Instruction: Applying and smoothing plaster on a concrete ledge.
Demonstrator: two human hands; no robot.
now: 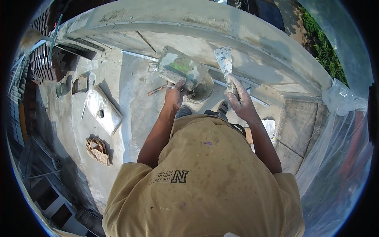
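My left hand (174,94) is closed around the grip of a flat plastering trowel (196,70), its plate smeared with grey and green. Held out at the right, a putty knife (224,59) with a pale, plaster-caked blade points up and away in my right hand (241,101). Its blade is apart from the trowel. Below and partly behind the trowel, a round bucket (208,91) with greyish residue stands on the floor by my feet. Both hands are dusted with whitish material.
A low curved concrete wall (166,35) runs ahead. Long metal straightedges (138,55) lie along its foot. To the left are a white sack (102,108), crumpled brown paper (97,151) and a small bucket (61,90). Clear plastic sheeting (335,158) hangs at the right.
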